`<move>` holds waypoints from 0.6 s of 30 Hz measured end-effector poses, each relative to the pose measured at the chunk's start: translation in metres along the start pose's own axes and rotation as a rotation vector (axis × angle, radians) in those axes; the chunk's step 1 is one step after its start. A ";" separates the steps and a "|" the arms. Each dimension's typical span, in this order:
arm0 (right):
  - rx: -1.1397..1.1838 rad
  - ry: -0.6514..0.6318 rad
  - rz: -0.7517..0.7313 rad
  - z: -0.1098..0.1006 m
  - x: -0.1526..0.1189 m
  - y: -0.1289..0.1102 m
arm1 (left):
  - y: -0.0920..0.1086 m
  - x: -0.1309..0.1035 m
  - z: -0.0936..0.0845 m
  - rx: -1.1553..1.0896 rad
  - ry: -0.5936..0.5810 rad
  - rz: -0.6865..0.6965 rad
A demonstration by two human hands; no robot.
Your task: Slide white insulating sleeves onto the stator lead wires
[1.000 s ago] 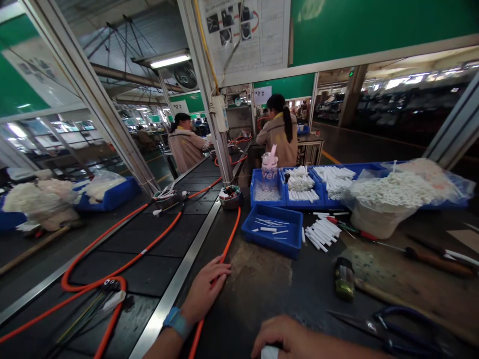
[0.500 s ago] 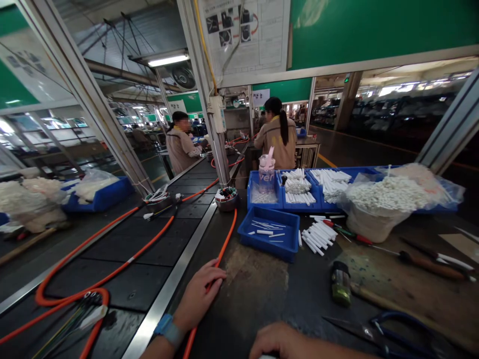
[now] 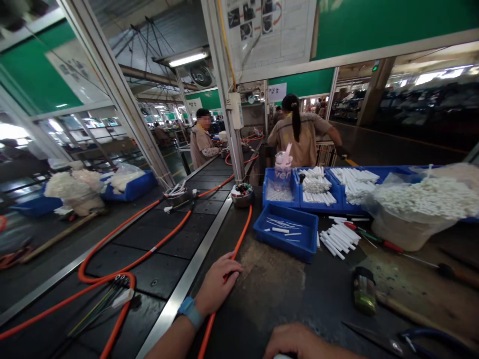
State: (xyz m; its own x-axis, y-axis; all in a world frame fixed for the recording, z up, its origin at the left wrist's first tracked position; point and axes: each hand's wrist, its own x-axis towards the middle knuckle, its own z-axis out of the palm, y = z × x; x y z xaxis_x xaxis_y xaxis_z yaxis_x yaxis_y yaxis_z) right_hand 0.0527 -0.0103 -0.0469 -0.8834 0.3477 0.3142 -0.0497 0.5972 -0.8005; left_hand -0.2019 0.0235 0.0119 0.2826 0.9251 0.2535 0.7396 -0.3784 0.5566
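Note:
My left hand (image 3: 219, 285) rests on the dark bench with its fingers laid over an orange cable (image 3: 239, 240); a blue band sits on the wrist. The cable runs from under that hand up to a round motor stator (image 3: 242, 194) by the conveyor's metal rail. My right hand (image 3: 299, 342) lies at the bottom edge, curled over a small white piece that is mostly cut off by the frame. A shallow blue tray (image 3: 286, 240) with a few thin white tubes sits ahead of both hands.
Loose white tubes (image 3: 339, 240), a small green tool (image 3: 364, 291), screwdrivers (image 3: 411, 257) and scissors (image 3: 419, 341) lie to the right. Blue bins (image 3: 333, 192) and a bag of white parts (image 3: 422, 204) stand behind. Orange cables (image 3: 123, 252) loop on the black conveyor. Two people work farther along.
The view has swung slightly, shifting everything in frame. My left hand stays on the orange cable and my right hand stays low at the edge.

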 end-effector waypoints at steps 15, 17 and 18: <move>0.032 0.093 0.151 -0.009 -0.007 -0.031 | 0.000 -0.002 0.004 -0.051 0.028 0.014; 0.037 0.071 0.165 -0.009 -0.009 -0.031 | 0.002 -0.002 0.004 -0.052 0.028 0.015; 0.040 0.060 0.174 -0.009 -0.010 -0.030 | 0.003 -0.002 0.003 -0.053 0.029 0.013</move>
State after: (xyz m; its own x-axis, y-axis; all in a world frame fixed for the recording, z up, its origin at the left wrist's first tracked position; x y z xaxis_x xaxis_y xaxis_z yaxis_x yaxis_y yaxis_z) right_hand 0.0670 -0.0251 -0.0213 -0.8508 0.4864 0.1986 0.0817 0.4959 -0.8645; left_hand -0.1984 0.0211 0.0102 0.2735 0.9192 0.2833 0.7022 -0.3920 0.5944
